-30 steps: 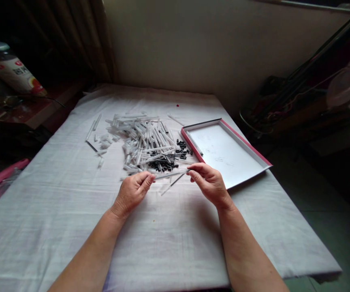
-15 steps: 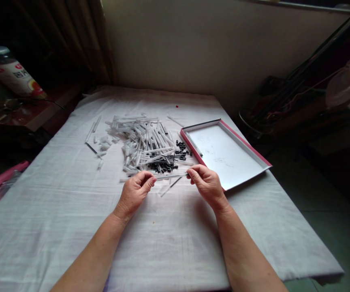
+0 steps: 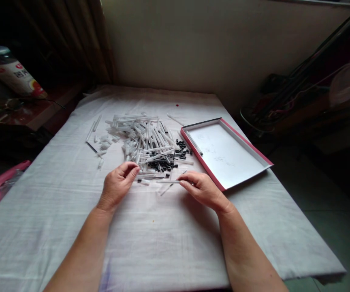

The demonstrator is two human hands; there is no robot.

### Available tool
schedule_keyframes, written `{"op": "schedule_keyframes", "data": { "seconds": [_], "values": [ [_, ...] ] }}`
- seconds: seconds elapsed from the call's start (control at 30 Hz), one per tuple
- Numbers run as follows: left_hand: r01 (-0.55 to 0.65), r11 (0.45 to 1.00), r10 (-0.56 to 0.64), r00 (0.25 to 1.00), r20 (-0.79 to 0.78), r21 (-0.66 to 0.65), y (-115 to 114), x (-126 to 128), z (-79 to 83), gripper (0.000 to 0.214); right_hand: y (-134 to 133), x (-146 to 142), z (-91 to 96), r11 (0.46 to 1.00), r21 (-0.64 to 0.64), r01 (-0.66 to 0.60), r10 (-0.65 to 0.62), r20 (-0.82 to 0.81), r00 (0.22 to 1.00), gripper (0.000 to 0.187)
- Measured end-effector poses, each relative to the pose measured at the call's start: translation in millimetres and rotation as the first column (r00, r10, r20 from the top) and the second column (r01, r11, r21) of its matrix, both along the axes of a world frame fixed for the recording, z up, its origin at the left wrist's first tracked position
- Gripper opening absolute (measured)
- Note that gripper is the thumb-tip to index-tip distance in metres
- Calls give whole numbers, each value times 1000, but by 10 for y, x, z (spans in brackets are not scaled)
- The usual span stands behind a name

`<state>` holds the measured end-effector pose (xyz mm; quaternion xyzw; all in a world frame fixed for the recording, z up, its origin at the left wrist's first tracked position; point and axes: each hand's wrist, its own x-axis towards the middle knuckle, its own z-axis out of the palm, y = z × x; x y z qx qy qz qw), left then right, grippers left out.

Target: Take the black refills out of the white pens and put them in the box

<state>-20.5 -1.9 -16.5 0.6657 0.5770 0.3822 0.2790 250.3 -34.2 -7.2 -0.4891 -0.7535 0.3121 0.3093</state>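
Note:
My right hand (image 3: pixel 203 188) pinches a slim, pale pen barrel (image 3: pixel 167 182), which points left just above the cloth. Thumb and fingertips of my left hand (image 3: pixel 118 181) are pressed together at the near left edge of a pile of clear pen parts (image 3: pixel 150 136); whatever they hold, if anything, I cannot make out. Small black plugs (image 3: pixel 163 165) lie heaped at the pile's near right side. Between my hands, a clear cap with a black end (image 3: pixel 144 182) and a dark refill (image 3: pixel 155 177) rest on the cloth.
A shallow white box lid with red sides (image 3: pixel 232 152) stands right of the pile, with a pen (image 3: pixel 195 144) along its left wall. Loose pen parts (image 3: pixel 94 125) lie at the left. A jar (image 3: pixel 13 73) and a pink plastic handle (image 3: pixel 3 184) are beyond the table's left edge.
My hands have moved apart. The pen barrel, earlier stretched between both hands, is now in my right hand only. My left hand has shifted left toward the pile's edge.

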Motion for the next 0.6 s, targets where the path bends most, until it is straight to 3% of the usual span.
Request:
{"op": "schedule_keyframes", "data": {
  "seconds": [0.07,0.17,0.27,0.37,0.5,0.6],
  "values": [
    [3,998,6,990,-142,61,32,-75,-8,26,12,34,3,998,0,65,-65,10,998,16],
    [145,986,-104,923,-371,86,9,-80,-3,19,21,63,-9,993,-3,121,-121,19,992,16],
    [160,979,-67,838,-541,126,-44,-36,47,15,19,58,-25,992,-6,123,-123,15,992,16],
    [177,971,-52,814,-578,163,-76,-15,111,13,16,44,-28,993,-14,119,-119,8,993,16],
    [285,954,-169,766,-620,92,-89,-1,122,10,11,33,-26,993,-19,120,-120,-9,993,15],
    [284,956,-166,725,-668,71,-89,26,86,11,5,23,-27,993,-18,117,-117,-17,993,15]
  ]
}}
